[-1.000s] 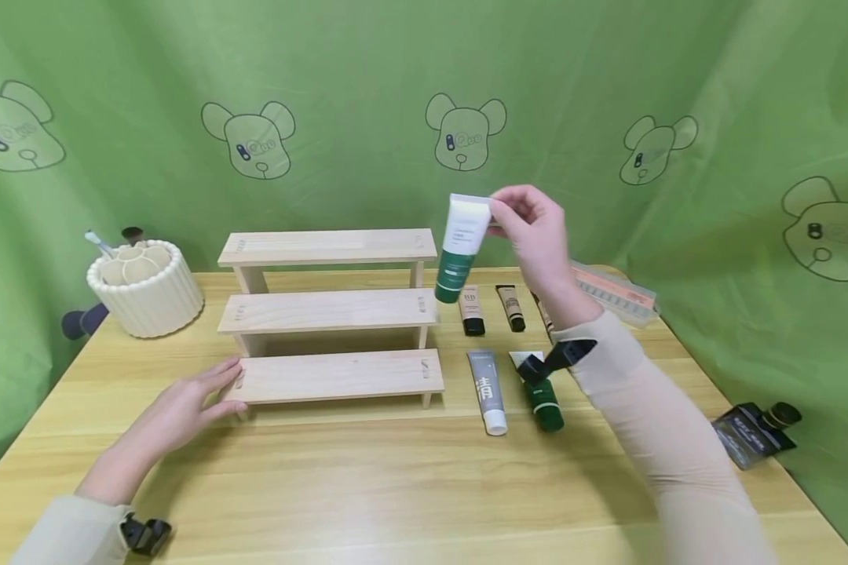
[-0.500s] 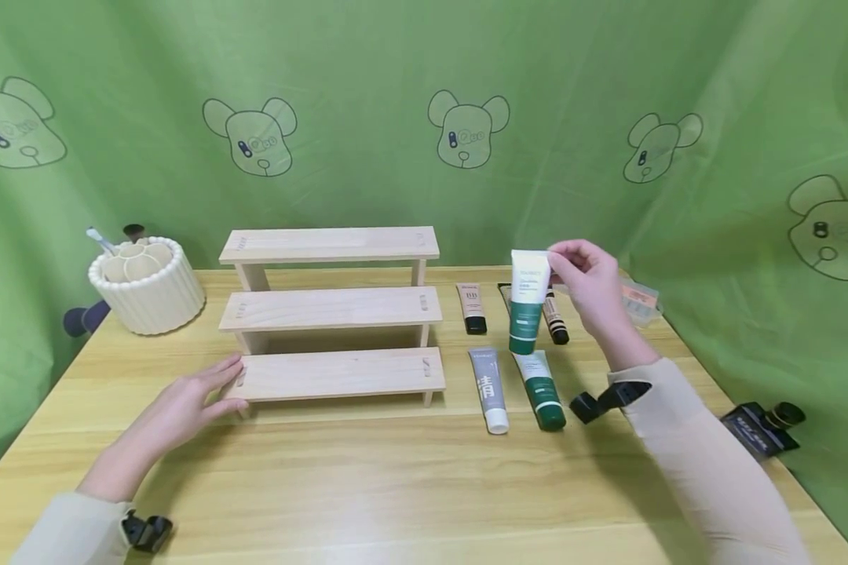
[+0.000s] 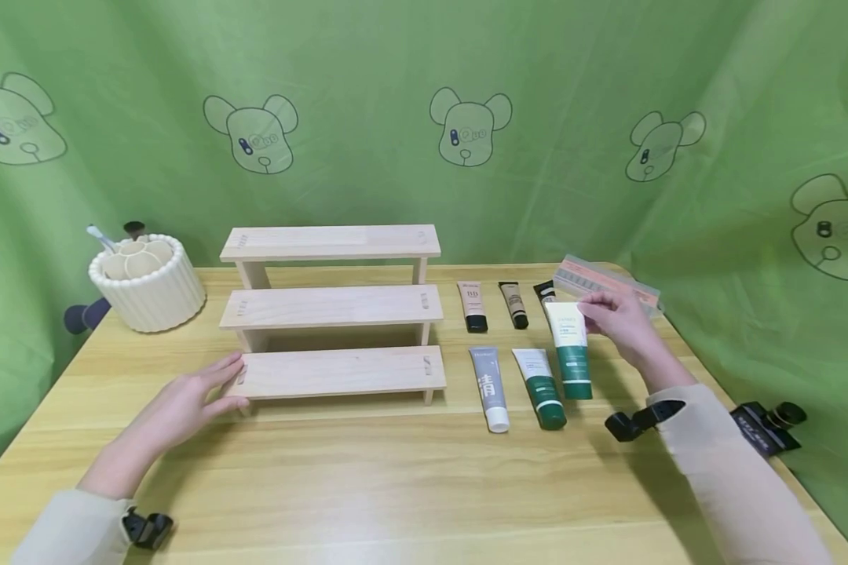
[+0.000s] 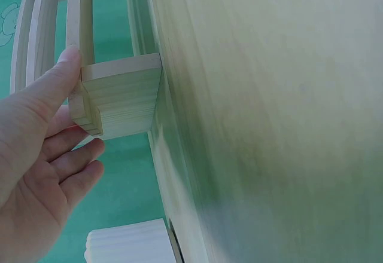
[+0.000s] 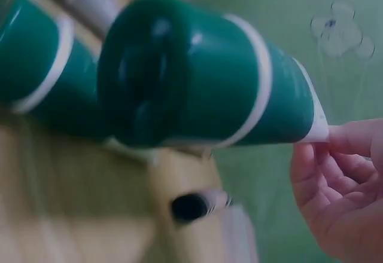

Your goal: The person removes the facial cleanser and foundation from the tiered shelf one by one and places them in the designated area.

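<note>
In the head view my right hand [image 3: 623, 326] pinches a green-and-white squeeze tube [image 3: 570, 351] by its flat white end, cap pointing down, close over the table. The right wrist view has the green cap [image 5: 149, 75] large and near, with thumb and fingertips on the white end. A similar green-and-white tube [image 3: 540, 390] lies just left of it, and beyond that a grey tube [image 3: 490, 390]. My left hand [image 3: 184, 404] holds the left end of the lowest step of a three-step wooden display shelf [image 3: 339, 373]; the left wrist view shows thumb and fingers around that end.
Behind the held tube lie a pink BB tube [image 3: 472, 304], a beige tube [image 3: 513, 304] and a partly hidden black-ended tube [image 3: 546, 292]. A clear pink-labelled box [image 3: 601, 281] stands back right. A dark pouch [image 3: 759, 428] is at the right edge, a white brush holder [image 3: 148, 286] back left.
My right hand has carried the green-and-white tube from beside the upper shelf rightward and down, to the right of the similar tube. My left hand stays at the shelf.
</note>
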The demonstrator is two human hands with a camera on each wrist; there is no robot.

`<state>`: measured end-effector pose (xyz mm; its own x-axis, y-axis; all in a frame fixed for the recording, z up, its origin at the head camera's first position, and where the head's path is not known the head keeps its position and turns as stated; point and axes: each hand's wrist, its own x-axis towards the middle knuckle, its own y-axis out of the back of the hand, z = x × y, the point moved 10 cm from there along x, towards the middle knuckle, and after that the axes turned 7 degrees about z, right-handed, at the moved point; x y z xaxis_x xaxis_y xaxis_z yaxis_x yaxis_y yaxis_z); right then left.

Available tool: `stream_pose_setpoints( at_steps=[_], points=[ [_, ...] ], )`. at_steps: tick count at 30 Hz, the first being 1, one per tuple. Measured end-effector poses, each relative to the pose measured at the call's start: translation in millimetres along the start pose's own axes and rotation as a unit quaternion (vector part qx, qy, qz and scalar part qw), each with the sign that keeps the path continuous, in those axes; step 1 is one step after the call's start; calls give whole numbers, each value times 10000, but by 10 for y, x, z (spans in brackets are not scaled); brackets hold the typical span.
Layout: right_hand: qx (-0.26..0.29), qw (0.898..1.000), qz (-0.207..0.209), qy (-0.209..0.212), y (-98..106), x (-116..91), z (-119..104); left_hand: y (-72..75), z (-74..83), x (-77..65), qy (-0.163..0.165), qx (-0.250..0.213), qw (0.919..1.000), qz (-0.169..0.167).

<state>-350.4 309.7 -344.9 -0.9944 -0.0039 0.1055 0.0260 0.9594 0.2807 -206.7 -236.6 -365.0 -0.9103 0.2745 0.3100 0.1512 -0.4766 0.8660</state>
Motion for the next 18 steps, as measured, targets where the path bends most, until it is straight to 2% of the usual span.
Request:
stream_pose_setpoints(
  at_steps=[4,5,12,18],
  points=[
    [-351,9983,-179,-436,65,-32,238,-9,-3,2,30,-21,10000,-68],
    [-720,9956,-104,-585,59,-93,204,-11,-5,2,34,-22,10000,-76],
    [-896,9869,-554,-1222,49,-156,496,10,16,1,10,-10,10000,-24],
    [-1211,9791,-775,-1441,69,-182,659,2,5,0,70,-4,9999,-73]
  ],
)
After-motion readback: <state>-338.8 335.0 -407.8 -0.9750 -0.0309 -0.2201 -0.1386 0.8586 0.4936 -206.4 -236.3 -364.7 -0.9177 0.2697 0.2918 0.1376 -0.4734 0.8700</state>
